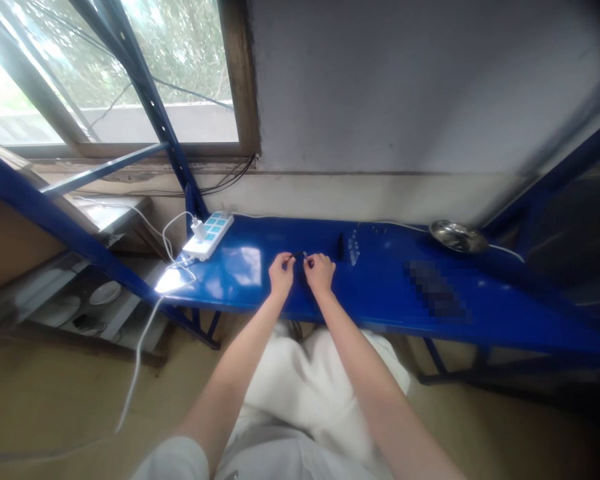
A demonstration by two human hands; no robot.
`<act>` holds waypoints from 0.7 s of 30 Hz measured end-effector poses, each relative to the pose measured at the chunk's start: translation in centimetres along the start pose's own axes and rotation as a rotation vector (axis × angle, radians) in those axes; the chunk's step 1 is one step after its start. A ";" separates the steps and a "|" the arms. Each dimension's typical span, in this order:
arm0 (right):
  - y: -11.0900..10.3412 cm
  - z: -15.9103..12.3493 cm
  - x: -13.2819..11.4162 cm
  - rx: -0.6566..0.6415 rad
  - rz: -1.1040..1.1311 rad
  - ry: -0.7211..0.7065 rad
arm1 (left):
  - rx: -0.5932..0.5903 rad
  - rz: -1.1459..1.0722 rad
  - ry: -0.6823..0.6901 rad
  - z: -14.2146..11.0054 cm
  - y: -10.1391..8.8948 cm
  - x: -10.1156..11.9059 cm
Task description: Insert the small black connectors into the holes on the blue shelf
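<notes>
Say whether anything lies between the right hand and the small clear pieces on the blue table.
Yes: a small black object sits between the right hand and the clear pieces, just left of them.

- blue table (pixel 375 297), pretty shiny
- big bright window (pixel 190 60) behind the table's left end
- grey wall (pixel 380 87) behind it too
- yellowish floor (pixel 75 393) underneath

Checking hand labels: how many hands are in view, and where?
2. Left hand above the blue table, pinching a small black piece; right hand beside it, pinching a small pale piece. No other hand shows.
</notes>
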State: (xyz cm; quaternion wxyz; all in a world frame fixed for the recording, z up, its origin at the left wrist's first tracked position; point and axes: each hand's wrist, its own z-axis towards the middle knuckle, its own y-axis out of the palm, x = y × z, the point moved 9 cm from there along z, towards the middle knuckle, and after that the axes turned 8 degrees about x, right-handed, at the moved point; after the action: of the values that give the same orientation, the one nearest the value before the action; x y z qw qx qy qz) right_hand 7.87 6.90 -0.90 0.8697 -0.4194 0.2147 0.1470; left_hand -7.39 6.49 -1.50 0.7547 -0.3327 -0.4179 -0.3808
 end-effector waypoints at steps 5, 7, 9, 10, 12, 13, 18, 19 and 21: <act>0.0 -0.1 0.0 0.002 0.005 -0.009 | -0.005 0.002 0.005 -0.1 0.1 -0.1; 0.0 -0.1 0.1 0.000 0.004 -0.001 | -0.008 0.002 0.009 -0.1 0.1 0.0; 0.1 -0.1 0.1 -0.002 -0.002 -0.002 | -0.009 0.001 0.014 -0.1 0.0 0.2; 0.1 -0.1 0.0 -0.002 -0.006 -0.007 | -0.007 0.001 0.016 -0.1 0.0 0.3; 0.1 -0.1 0.0 0.002 -0.015 -0.016 | -0.001 -0.001 0.023 -0.1 -0.1 0.5; 0.1 -0.1 0.0 0.004 -0.019 -0.018 | 0.004 -0.003 0.028 -0.1 -0.2 0.7; 0.2 -0.1 0.0 -0.003 -0.033 -0.021 | 0.025 -0.006 0.051 -0.2 -0.4 1.2; 0.2 -0.1 0.0 -0.006 -0.033 -0.019 | 0.029 -0.008 0.055 -0.2 -0.4 1.2; 0.2 -0.1 0.1 -0.008 -0.030 -0.013 | 0.030 -0.011 0.060 -0.2 -0.4 1.3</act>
State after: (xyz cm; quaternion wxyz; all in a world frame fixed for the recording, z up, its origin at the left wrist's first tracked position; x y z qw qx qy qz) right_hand 7.83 6.95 -1.10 0.8716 -0.4251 0.2021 0.1373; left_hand -7.23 5.74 -0.33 0.7699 -0.3073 -0.4025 -0.3883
